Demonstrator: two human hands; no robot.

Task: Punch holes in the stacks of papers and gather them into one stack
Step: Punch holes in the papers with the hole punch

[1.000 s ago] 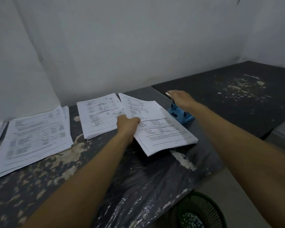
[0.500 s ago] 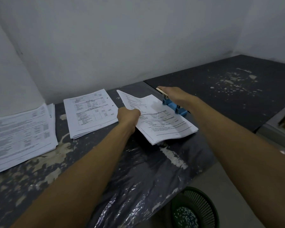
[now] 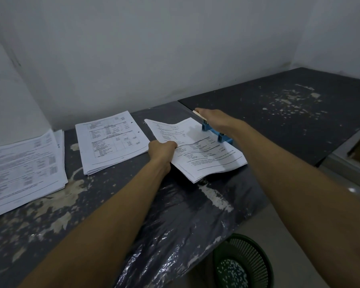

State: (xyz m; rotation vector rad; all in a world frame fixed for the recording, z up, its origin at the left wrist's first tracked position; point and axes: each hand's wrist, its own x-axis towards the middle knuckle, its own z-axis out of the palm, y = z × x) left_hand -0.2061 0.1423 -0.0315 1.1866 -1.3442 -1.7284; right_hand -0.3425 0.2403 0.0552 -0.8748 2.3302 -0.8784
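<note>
A dark green mesh wastebasket [image 3: 244, 265] stands on the floor below the counter's near edge, and small white paper bits lie scattered across its bottom.

On the dark, worn counter [image 3: 133, 204], the left hand [image 3: 162, 149] grips the left edge of a stack of printed papers [image 3: 197, 148], fingers curled under it and thumb on top. The stack lies just ahead of and to the right of that hand, its long axis running from the far left corner toward the near right corner, so it sits skewed to the counter's edge. Its far right edge is fed into a blue hole punch [image 3: 215, 133]. The right hand [image 3: 211, 119] rests on top of the punch, palm down over the lever, fingers stretched along it; whether they curl around the lever cannot be told.

Left of the held stack, just beside the left hand, a second stack of papers [image 3: 112, 142] lies flat, with two punched holes showing near its right edge. Its long axis runs away from the person, tilted slightly. Farther left, well apart from the hands, a third, larger pile of papers [image 3: 23, 171] lies flat at the edge of view, its sheets fanned a little.

Clear plastic sheeting [image 3: 175, 235] drapes over the counter's near edge. A second dark counter surface [image 3: 289, 109] with pale flaked patches adjoins on the right.
</note>
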